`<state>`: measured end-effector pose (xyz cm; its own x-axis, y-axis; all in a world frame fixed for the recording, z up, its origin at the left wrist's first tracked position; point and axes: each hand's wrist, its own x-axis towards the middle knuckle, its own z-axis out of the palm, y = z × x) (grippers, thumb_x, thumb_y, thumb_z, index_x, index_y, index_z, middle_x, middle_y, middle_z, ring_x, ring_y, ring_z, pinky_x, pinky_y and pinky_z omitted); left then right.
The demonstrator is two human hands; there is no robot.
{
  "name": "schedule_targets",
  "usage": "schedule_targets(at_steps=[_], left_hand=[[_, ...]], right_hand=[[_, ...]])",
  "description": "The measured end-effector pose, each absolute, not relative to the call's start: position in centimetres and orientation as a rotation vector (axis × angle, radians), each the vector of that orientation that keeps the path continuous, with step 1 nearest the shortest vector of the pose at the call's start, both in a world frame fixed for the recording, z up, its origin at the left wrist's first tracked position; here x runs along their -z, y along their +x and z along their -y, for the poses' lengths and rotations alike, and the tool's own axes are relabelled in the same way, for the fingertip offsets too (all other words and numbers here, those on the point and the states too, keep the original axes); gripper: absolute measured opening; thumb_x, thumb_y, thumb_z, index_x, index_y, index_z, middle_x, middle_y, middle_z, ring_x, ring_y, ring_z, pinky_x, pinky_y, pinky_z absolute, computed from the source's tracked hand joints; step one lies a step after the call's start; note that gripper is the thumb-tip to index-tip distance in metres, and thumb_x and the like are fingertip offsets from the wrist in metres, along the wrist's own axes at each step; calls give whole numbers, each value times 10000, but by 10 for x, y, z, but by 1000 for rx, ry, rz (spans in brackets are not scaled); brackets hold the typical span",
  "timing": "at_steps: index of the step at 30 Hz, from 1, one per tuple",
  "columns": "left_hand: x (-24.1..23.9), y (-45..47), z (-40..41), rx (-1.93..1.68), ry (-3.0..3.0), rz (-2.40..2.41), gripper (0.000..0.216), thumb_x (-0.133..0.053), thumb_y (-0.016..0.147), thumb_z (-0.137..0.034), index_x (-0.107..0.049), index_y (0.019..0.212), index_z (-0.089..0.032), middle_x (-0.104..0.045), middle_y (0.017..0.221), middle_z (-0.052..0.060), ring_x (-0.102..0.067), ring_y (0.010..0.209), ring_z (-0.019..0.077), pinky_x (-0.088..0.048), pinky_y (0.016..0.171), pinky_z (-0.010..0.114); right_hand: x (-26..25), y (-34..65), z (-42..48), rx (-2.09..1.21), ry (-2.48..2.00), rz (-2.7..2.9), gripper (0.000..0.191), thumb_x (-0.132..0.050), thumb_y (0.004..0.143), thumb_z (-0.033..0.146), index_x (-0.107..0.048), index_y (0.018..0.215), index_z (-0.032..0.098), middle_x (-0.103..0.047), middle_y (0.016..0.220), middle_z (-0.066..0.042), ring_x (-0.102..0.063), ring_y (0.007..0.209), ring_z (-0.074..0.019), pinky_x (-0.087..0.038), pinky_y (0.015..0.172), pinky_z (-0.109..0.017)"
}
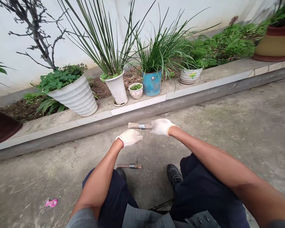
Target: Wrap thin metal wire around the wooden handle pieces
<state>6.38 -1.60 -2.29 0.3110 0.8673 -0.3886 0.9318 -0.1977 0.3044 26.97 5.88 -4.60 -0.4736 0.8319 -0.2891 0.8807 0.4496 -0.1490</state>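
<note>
My right hand (161, 126), in a white knit glove, is closed on the right end of a short wooden stick (133, 125). Silvery wire (142, 126) is wound round the stick's middle. Just below and to the left is my left hand (130, 138), gloved too, its fingers pinched together. A thin strand seems to run from the winding down to those fingertips. On the ground by my left shoe lies a second wooden stick (125, 166), which also has a band of wire round it.
A low tiled ledge (137, 106) crosses in front of me. On it stand a ribbed white pot (73, 96), a tall white pot (115, 88), a small pot (136, 92), a blue bucket (152, 84) and more plants. A pink object (51, 203) lies on the concrete at left.
</note>
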Motion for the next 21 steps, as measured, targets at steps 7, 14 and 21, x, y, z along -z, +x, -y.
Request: schedule_targets(at_steps=[7,14,21], left_hand=[[27,53,12,47,2105,-1556,361,-462,904,-400,-691,734,-179,-703,737,16,-600,633,151,-413,599,251],[42,42,2,10,2327,-1474,251,-556,895,-360,-719,874,-170,-727,920,68,-648,863,197,-457,798,272],[54,50,2,222,2452,-1571,382,-422,948,-426,-740,923,-216,-733,1004,88,-658,847,198,-440,716,274]], right_hand=[[33,277,-46,850,1288,-2721,441,-616,740,628,-626,805,192,-648,701,-14,-579,639,-145,-337,536,-229],[31,289,-35,1436,997,-2351,345,-689,702,516,-623,779,187,-644,640,5,-555,509,-107,-374,445,-204],[49,292,-34,1190,791,-2149,312,-725,649,451,-670,785,176,-644,636,-5,-575,506,-135,-433,477,-240]])
